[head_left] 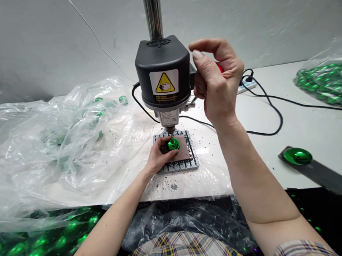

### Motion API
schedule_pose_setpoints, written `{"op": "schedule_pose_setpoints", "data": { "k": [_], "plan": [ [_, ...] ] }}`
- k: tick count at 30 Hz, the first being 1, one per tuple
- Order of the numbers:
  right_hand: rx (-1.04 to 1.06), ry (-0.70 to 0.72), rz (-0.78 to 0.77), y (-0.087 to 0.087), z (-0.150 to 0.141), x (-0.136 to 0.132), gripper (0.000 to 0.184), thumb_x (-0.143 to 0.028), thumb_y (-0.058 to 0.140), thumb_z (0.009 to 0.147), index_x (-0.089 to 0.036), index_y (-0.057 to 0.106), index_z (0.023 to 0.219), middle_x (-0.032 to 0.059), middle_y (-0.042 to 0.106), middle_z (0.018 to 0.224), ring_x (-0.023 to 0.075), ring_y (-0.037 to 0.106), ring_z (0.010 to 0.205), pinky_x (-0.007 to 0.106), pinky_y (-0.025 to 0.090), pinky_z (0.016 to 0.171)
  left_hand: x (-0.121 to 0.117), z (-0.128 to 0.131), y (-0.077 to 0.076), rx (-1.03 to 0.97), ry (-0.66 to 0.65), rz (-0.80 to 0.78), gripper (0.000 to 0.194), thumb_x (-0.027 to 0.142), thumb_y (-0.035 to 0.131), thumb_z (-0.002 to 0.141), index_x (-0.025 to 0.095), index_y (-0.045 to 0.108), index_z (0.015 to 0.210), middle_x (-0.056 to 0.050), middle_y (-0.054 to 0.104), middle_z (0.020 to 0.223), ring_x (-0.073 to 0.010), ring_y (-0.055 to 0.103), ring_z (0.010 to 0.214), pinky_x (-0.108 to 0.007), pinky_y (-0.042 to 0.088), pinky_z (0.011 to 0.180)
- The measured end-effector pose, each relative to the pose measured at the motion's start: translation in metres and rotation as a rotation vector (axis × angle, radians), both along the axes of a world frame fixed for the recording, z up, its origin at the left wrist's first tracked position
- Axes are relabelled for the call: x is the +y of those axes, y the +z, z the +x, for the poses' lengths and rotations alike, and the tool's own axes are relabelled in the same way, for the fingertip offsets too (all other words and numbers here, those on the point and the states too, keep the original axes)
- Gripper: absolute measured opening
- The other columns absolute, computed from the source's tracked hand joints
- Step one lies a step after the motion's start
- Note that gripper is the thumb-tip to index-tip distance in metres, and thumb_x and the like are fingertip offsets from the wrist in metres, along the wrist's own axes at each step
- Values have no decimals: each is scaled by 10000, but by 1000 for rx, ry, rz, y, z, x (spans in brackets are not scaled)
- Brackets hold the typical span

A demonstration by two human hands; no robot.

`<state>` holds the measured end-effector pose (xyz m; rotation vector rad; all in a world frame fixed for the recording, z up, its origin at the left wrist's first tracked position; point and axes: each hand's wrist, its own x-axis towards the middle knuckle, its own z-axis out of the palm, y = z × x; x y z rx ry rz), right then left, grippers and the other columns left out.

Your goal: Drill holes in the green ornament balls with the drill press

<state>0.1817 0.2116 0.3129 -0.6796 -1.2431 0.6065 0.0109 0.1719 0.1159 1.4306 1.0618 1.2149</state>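
A small bench drill press (163, 74) with a black motor housing stands on the white table (315, 131). Its bit points down at a shiny green ball piece (173, 144) resting on a brown block on the press base (182, 166). My left hand (159, 155) pinches that green piece and holds it under the bit. My right hand (217, 82) is raised beside the housing, fingers curled around the red-knobbed feed handle (220, 68), which is mostly hidden by the hand.
Crumpled clear plastic (48, 142) with several green balls covers the left of the table. A bag of green balls (334, 79) lies far right. A green half-ball sits on a dark phone (312, 170). A black cable (267, 102) runs to a power strip. Dark shavings surround the base.
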Motion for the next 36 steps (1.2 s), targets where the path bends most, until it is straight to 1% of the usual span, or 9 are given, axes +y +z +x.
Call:
{"op": "schedule_pose_setpoints", "data": {
  "k": [6, 10, 15, 19, 23, 26, 31, 34, 36],
  "plan": [
    [-60, -119, 38, -20, 1, -15, 176, -469, 675, 908, -301, 660, 957, -7, 583, 718, 125, 533, 552, 266, 427, 464, 1, -1, -3, -7, -6, 5, 527, 337, 888, 706, 187, 597, 1119, -100, 712, 1163, -232, 670, 1077, -391, 513, 983],
    [-36, -103, 315, -41, 2, -25, 63, -258, 653, 922, -261, 695, 874, -35, 610, 672, 81, 457, 462, 239, 361, 413, 3, -2, -7, 6, 5, 23, 549, 358, 895, 698, 184, 596, 1125, -94, 710, 1145, -233, 670, 1077, -392, 516, 978],
    [-15, -76, 535, -60, 5, -24, 138, -112, 672, 874, -235, 734, 866, -31, 711, 778, 113, 643, 614, 257, 539, 543, 4, -3, -11, -6, -10, 39, 557, 362, 901, 691, 186, 591, 1119, -88, 710, 1141, -222, 673, 1059, -381, 526, 956],
    [-25, -33, 624, -73, 7, -19, 252, -63, 642, 870, -267, 759, 962, -35, 720, 780, 144, 706, 663, 277, 574, 560, 5, -2, -12, -18, -7, 48, 555, 364, 904, 687, 188, 591, 1109, -80, 711, 1131, -215, 675, 1045, -375, 531, 946],
    [-27, -30, 753, -86, 8, -16, 319, -49, 634, 847, -259, 773, 1043, -26, 716, 754, 134, 658, 576, 277, 525, 501, 4, -2, -10, -24, -7, 54, 556, 370, 907, 680, 186, 594, 1101, -82, 707, 1136, -215, 673, 1051, -376, 529, 951],
    [-39, -18, 789, -90, 7, -13, 294, -53, 616, 849, -229, 767, 1030, -15, 683, 689, 116, 579, 503, 261, 439, 452, 4, -2, -9, -27, -1, 54, 556, 372, 911, 673, 187, 597, 1093, -78, 708, 1122, -214, 675, 1038, -370, 533, 933],
    [-60, -14, 880, -97, 5, -10, 209, -52, 623, 840, -174, 742, 962, -13, 615, 603, 97, 508, 445, 244, 400, 433, 3, -2, -9, -29, -10, 51, 553, 364, 906, 685, 184, 594, 1105, -87, 710, 1135, -215, 673, 1055, -376, 525, 952],
    [-106, -37, 882, -99, 4, -14, 160, -100, 608, 874, -194, 721, 937, -42, 539, 545, 77, 421, 387, 240, 365, 412, 3, -2, -11, -29, -9, 47, 554, 367, 904, 685, 181, 590, 1102, -91, 710, 1136, -219, 674, 1057, -385, 526, 958],
    [-93, -66, 818, -91, 4, -17, 146, -130, 605, 896, -226, 714, 920, -57, 501, 520, 72, 395, 374, 235, 344, 398, 5, -2, -12, -26, -7, 46, 557, 366, 906, 681, 182, 589, 1100, -89, 711, 1132, -219, 676, 1055, -388, 529, 962]
  ]
}}
